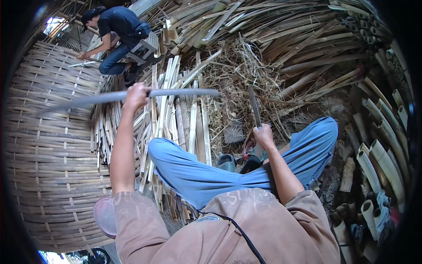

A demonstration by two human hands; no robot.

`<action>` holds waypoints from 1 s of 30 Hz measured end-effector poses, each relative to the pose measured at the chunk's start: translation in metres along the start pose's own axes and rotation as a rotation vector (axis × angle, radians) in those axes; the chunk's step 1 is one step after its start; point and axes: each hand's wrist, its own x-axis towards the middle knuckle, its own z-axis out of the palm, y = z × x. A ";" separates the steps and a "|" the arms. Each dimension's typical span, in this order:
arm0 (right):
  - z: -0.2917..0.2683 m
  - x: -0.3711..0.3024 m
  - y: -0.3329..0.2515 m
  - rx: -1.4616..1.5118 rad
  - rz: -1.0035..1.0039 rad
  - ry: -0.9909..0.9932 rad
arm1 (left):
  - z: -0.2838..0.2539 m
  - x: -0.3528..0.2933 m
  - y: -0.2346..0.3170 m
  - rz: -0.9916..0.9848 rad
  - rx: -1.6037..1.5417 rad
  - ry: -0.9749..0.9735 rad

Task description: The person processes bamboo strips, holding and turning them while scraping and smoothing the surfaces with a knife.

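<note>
Where bare, brown floor [336, 105] amid bamboo [386, 165]

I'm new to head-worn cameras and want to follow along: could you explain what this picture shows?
There is no machine here, just a person's two bare hands. One wide fisheye camera on the head looks down, so straight edges bend near the rim.

The left hand grips a long, thin, greyish strip, which sticks out on both sides of the fist. The right hand holds a dark, narrow-bladed knife, pointing away from the body.

Ahead lies a tangled heap of pale, curly shavings. To the left is a broad woven bamboo mat; at the upper left, a co-worker in dark clothes bends forward.
</note>
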 end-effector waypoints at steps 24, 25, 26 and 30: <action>-0.094 0.006 -0.092 0.985 0.235 0.058 | 0.108 0.060 0.240 0.255 -0.759 0.296; -0.124 0.007 -0.105 0.979 0.177 0.085 | 0.102 0.067 0.269 0.304 -0.834 0.269; -0.154 0.010 -0.114 0.972 0.120 0.112 | 0.097 0.075 0.297 0.354 -0.908 0.239; -0.264 0.023 -0.144 1.006 -0.113 0.274 | 0.087 0.108 0.410 0.559 -1.050 0.317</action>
